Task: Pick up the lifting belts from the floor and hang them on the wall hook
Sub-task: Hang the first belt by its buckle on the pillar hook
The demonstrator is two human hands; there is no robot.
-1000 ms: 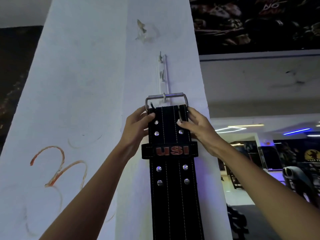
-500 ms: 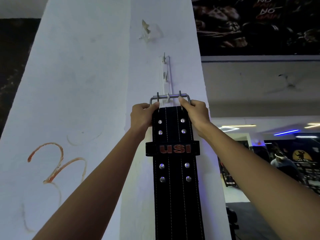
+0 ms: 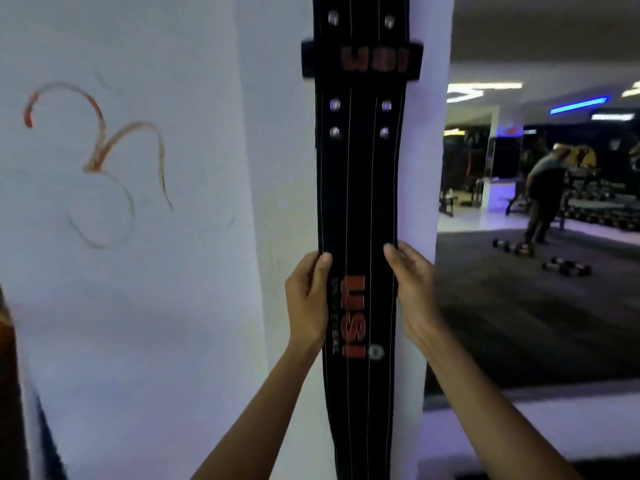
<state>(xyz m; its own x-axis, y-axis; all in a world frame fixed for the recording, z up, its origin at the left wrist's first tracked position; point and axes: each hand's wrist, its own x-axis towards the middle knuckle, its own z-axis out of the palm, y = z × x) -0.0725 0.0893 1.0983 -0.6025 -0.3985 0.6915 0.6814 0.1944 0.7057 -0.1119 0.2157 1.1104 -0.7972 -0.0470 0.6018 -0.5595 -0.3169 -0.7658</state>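
**Hands lower on the hanging belt**

Half a second ago: both hands up at the buckle by the hook. Now well down the strap, hook and buckle out of view above. Lifting belt [image 3: 360, 188] hanging flat against the white pillar [image 3: 270, 202], long axis vertical, running off top and bottom edges. Left hand [image 3: 308, 303] gripping the belt's left edge, thumb on its face; right hand [image 3: 410, 289] gripping the right edge beside the red lettering.
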